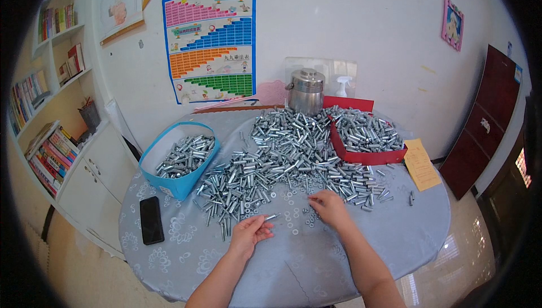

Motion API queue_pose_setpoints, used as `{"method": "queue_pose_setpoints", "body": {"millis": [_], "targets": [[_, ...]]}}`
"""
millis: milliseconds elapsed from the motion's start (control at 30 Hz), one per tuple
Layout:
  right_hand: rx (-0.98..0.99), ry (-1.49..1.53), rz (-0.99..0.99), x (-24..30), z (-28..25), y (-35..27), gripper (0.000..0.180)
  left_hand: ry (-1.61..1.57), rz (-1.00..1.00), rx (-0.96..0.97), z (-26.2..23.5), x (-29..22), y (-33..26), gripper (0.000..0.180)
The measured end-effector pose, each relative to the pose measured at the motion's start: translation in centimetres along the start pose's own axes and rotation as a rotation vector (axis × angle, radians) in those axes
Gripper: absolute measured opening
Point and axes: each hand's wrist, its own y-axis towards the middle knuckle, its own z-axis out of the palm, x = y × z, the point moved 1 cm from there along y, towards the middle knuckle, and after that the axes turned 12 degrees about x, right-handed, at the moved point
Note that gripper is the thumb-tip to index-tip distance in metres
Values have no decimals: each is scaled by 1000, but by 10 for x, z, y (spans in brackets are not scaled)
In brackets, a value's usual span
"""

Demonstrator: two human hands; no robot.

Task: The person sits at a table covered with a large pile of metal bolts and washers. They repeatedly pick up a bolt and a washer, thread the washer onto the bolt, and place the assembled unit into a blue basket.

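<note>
My left hand point(248, 236) is closed near the table's front, pinching a silver expansion bolt point(272, 216) that points to the right. To its right, my right hand point(330, 208) has its fingers pressed together low over the table; anything in them is too small to make out. Small dark nuts point(309, 219) lie beside the right fingertips. Between the hands several flat washers point(288, 216) are scattered on the grey cloth. Just beyond both hands spreads a large heap of silver bolts point(282, 158), some of it running down beside the left hand.
A blue bin point(179, 186) of bolts stands at left, a black phone point(151, 220) in front of it. At right are a red box point(370, 158) full of bolts and a yellow paper point(421, 167). A steel pot point(306, 92) and a spray bottle point(342, 86) stand behind the heap.
</note>
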Motion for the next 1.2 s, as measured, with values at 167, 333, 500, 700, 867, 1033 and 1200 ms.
{"method": "queue_pose_setpoints", "body": {"millis": [167,333,500,700,867,1033,1200], "targets": [[9,-165,-50,-1,13,23,17,3,-1,31,-5,4,3,23],[59,-273,54,0,23,37,18,2,5,18,-8,3,3,24],[-24,-375,5,1,28,38,17,-16,8,10,-8,2,3,24],[70,304,65,35,28,17,18,-32,6,3,-7,3,3,26],[198,553,-26,57,31,5,16,-61,4,17,-9,6,4,26],[232,644,-71,54,38,4,15,-55,1,20,-7,3,3,25],[283,601,-80,58,33,3,18,-58,-4,62,-6,3,2,24]]}}
